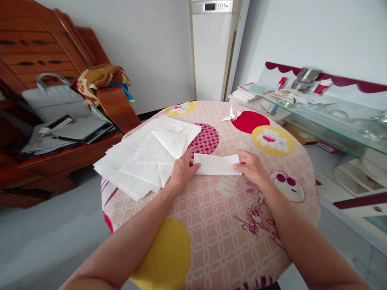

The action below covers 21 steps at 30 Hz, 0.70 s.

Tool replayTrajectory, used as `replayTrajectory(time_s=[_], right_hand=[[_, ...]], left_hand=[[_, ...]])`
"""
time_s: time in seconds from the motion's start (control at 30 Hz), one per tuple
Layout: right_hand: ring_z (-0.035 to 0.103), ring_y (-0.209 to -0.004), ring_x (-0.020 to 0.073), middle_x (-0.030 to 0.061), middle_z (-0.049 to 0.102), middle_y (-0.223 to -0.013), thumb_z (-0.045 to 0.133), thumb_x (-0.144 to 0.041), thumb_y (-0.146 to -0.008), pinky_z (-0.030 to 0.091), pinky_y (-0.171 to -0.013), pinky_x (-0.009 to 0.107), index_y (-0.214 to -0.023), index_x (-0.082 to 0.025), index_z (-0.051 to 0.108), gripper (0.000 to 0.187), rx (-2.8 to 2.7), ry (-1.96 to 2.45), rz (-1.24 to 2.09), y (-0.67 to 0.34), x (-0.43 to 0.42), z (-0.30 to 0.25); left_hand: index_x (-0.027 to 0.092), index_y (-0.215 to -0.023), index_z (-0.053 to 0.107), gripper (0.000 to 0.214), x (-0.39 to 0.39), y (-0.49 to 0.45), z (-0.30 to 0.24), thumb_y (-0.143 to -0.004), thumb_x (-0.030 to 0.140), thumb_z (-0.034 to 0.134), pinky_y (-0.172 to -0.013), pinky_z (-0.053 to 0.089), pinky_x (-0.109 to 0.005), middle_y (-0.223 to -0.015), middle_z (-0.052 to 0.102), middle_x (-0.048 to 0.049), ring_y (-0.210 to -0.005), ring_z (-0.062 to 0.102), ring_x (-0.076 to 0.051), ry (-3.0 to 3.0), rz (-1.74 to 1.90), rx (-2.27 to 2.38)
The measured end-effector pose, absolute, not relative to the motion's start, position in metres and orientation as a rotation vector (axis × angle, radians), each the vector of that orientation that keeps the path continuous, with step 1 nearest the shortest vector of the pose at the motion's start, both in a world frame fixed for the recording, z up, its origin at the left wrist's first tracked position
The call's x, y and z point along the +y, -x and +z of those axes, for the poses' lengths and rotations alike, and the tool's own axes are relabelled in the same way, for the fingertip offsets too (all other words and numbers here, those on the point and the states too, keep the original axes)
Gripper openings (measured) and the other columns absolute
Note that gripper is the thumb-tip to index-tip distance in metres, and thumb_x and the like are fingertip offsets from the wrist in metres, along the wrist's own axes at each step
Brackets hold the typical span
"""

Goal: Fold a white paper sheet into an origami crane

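Note:
A folded strip of white paper [217,165] spans the gap between my two hands, just above or on the round table's patterned cloth [208,225]. My left hand [184,168] grips its left end, thumb on the near face. At the right end, my right hand [250,164] pinches the paper between thumb and fingers. Beside my left hand lies a spread stack of printed white sheets [127,161], with a creased, folded sheet [154,149] on top. Farther back stands a small folded paper crane [232,114].
To the left, a carved wooden bench [116,110] holds a grey bag [48,96], a folder and a brown cloth. Right of the table, a glass shelf [338,121] carries metal bowls, a red bottle and papers. A tall white air conditioner [211,52] stands behind.

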State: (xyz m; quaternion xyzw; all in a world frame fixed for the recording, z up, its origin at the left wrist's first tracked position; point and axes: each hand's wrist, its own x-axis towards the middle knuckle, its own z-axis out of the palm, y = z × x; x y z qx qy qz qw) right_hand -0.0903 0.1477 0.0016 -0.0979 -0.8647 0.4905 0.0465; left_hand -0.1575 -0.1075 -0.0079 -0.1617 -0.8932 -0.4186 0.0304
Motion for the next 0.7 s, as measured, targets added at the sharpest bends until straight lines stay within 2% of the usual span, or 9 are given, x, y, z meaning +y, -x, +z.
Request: replayTrajectory(time_s=[0.07, 0.17, 0.23, 0.37, 0.5, 0.7], right_hand=[[0.054, -0.051, 0.0129, -0.0021, 0.066, -0.06, 0.067, -0.019, -0.069, 0.04, -0.051, 0.023, -0.14, -0.011, 0.055, 0.072, -2.675, 0.282, 1.311, 0.092, 0.1482, -0.0014], [0.063, -0.062, 0.0169, 0.0046, 0.073, -0.072, 0.066, -0.019, -0.072, 0.048, -0.062, 0.027, -0.115, -0.012, 0.074, 0.044, -2.753, 0.264, 1.091, 0.0933, 0.1495, -0.0035], [0.068, -0.071, 0.02, 0.0085, 0.077, -0.083, 0.065, -0.019, -0.074, 0.052, -0.07, 0.029, -0.1, -0.012, 0.079, 0.031, -2.795, 0.267, 1.044, 0.0931, 0.1497, -0.003], [0.072, -0.078, 0.0228, 0.0086, 0.079, -0.088, 0.064, -0.017, -0.076, 0.054, -0.078, 0.032, -0.101, -0.014, 0.08, 0.029, -2.849, 0.251, 1.009, 0.0919, 0.1496, -0.0005], [0.073, -0.082, 0.0236, 0.0085, 0.079, -0.094, 0.066, -0.017, -0.076, 0.055, -0.081, 0.034, -0.099, -0.015, 0.08, 0.027, -2.874, 0.225, 0.997, 0.0918, 0.1507, 0.0004], [0.073, -0.085, 0.0239, 0.0099, 0.079, -0.097, 0.066, -0.017, -0.077, 0.055, -0.083, 0.034, -0.101, -0.013, 0.079, 0.027, -2.887, 0.228, 0.988, 0.0916, 0.1515, 0.0001]], left_hand=[[0.013, -0.141, 0.049, 0.067, -0.1065, 0.1576, -0.0078, -0.077, 0.018, 0.065, -0.067, 0.045, -0.026, -0.066, 0.064, 0.004, -0.064, 0.061, -0.015, 0.492, -1.243, -2.77], [0.015, -0.134, 0.056, 0.058, -0.1058, 0.1572, -0.0096, -0.077, 0.016, 0.064, -0.064, 0.044, -0.024, -0.066, 0.063, 0.004, -0.062, 0.059, -0.014, 0.511, -1.204, -2.755], [0.017, -0.124, 0.065, 0.046, -0.1061, 0.1569, -0.0116, -0.078, 0.017, 0.063, -0.061, 0.043, -0.024, -0.067, 0.063, 0.0032, -0.06, 0.057, -0.013, 0.548, -1.161, -2.754], [0.017, -0.104, 0.077, 0.026, -0.1075, 0.1569, -0.0149, -0.082, 0.022, 0.062, -0.066, 0.045, -0.025, -0.078, 0.071, -0.0025, -0.066, 0.061, -0.015, 0.589, -1.04, -2.819], [0.016, -0.102, 0.078, 0.026, -0.1084, 0.1563, -0.0147, -0.084, 0.022, 0.061, -0.073, 0.048, -0.027, -0.093, 0.076, -0.0053, -0.076, 0.066, -0.017, 0.609, -1.002, -2.85], [0.016, -0.101, 0.079, 0.025, -0.1079, 0.1549, -0.0128, -0.084, 0.021, 0.062, -0.072, 0.048, -0.027, -0.092, 0.076, -0.0048, -0.077, 0.067, -0.018, 0.592, -1.018, -2.853]])
